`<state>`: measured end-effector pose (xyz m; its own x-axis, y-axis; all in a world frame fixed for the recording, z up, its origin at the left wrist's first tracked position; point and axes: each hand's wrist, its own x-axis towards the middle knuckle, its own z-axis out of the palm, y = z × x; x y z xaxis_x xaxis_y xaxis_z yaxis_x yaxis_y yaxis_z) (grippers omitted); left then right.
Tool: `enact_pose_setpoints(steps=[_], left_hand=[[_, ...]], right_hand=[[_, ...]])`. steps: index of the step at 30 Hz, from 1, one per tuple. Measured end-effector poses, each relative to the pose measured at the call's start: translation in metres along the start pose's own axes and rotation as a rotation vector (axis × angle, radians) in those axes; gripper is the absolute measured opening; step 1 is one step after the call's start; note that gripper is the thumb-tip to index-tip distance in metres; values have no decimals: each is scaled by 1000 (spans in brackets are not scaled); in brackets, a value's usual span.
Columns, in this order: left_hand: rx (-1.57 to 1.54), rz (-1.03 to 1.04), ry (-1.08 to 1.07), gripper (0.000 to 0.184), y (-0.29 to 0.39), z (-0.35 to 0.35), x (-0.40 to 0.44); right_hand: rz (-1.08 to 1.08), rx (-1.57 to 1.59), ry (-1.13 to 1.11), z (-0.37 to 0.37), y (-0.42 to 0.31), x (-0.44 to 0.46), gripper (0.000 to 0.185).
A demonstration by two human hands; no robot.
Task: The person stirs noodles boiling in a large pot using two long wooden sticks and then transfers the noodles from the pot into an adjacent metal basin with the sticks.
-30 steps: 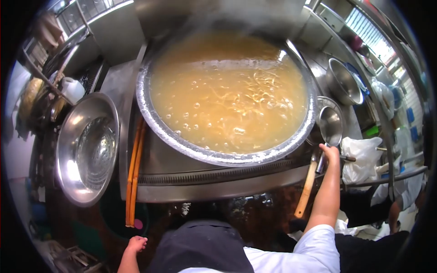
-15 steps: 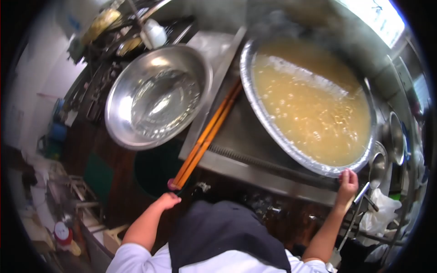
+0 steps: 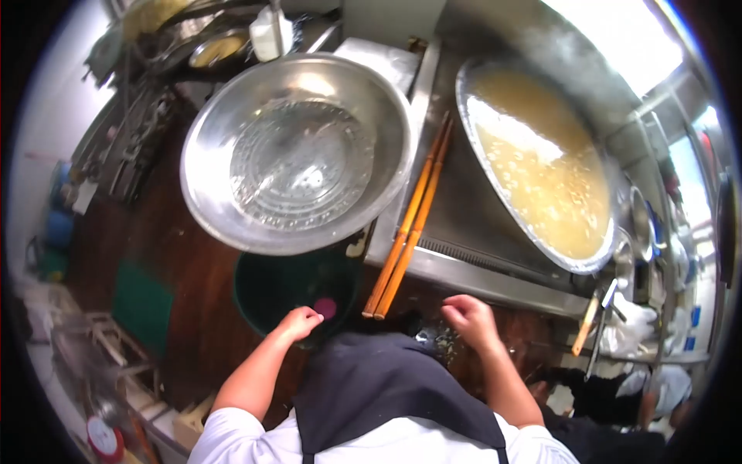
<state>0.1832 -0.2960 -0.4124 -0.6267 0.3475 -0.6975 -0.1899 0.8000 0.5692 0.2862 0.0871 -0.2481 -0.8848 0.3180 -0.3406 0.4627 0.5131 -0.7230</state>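
My left hand (image 3: 301, 322) is closed with its fingers curled, above a dark green tub (image 3: 259, 290) that has a pink round thing (image 3: 325, 308) in it; anything inside the hand is too small to make out. To the right, my right hand (image 3: 470, 319) is raised near the metal counter's front edge, fingers curled, contents hidden. Two long wooden sticks (image 3: 408, 232) lie on the counter between the hands and the large pot (image 3: 533, 240), sticking out over the edge. Steaming, bubbling yellowish liquid fills the pot. A wide metal basin (image 3: 209, 166) with clear water stands at the left.
A wooden-handled tool (image 3: 585, 325), ladles and a white plastic bag (image 3: 630, 329) are at the right. Behind the basin stands a white container (image 3: 270, 32). A green mat (image 3: 144, 305) lies on the floor at the left. Part of another person (image 3: 668, 389) shows at lower right.
My view has turned left, so the basin looks nearer and the pot farther right. My right hand has come away from the ladle and pot rim towards my body. My left hand stays low.
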Motion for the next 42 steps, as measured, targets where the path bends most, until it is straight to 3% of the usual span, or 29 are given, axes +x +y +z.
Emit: enact_pose_setpoints(steps=[2, 4, 8, 10, 12, 14, 19, 24, 26, 33, 37, 40, 41, 42], left_hand=[[-423, -34, -87, 44, 13, -2, 17], [-577, -78, -228, 55, 46, -11, 21], [-723, 38, -403, 57, 116, -5, 18], [-720, 157, -408, 43, 145, 1, 6], [-615, 147, -402, 35, 142, 24, 23], [-590, 164, -571, 25, 123, 41, 46], [-560, 100, -611, 18, 127, 32, 21], [-663, -9, -573, 25, 135, 24, 11], [-562, 52, -522, 30, 140, 24, 14], [-671, 80, -526, 32, 142, 33, 16], [-663, 34, -462, 32, 140, 43, 13], [-714, -38, -476, 54, 139, 41, 3], [-622, -79, -490, 68, 138, 36, 0], [-504, -102, -452, 69, 144, 25, -10]], right_hand=[[81, 35, -47, 33, -15, 5, 39], [67, 91, -100, 66, -13, 12, 59], [218, 239, -123, 127, 13, 29, 75], [290, 305, -90, 127, -5, 29, 72], [389, 463, -87, 130, -7, 32, 65], [355, 462, -135, 124, -8, 32, 40], [501, 511, -390, 108, 7, 38, 23], [525, 648, -465, 109, 6, 19, 25], [489, 638, -419, 113, 10, 20, 29], [472, 625, -255, 98, 10, 17, 47], [455, 734, -208, 94, 30, 5, 43], [447, 681, -141, 89, 32, -7, 33], [451, 686, -113, 88, 33, -9, 40], [452, 694, -99, 87, 33, -11, 40]])
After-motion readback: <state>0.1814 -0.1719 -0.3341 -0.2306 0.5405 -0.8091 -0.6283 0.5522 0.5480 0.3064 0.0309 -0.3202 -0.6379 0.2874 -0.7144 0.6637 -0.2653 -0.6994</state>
